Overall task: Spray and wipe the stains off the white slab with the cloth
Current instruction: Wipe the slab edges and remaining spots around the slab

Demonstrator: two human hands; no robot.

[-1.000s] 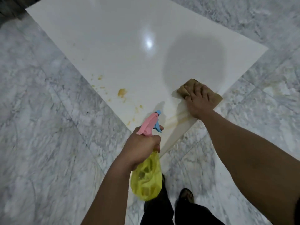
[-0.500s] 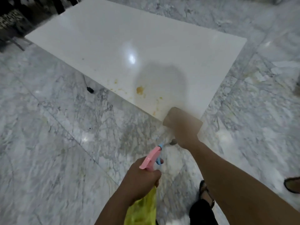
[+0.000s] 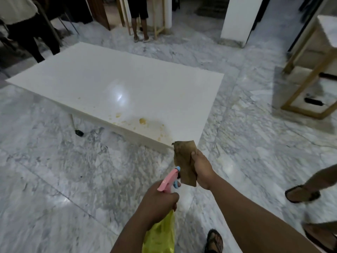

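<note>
Two hands are occupied, both off the slab (image 3: 127,84), which lies ahead and left of them, long axis running far-left to near-right. Right hand (image 3: 202,168) pinches the cloth (image 3: 184,161), nearer the slab's near corner. Stains (image 3: 142,121) sit just beyond that corner. Left hand (image 3: 156,203) closes round the bottle (image 3: 162,232), nozzle pointing slabward.
</note>
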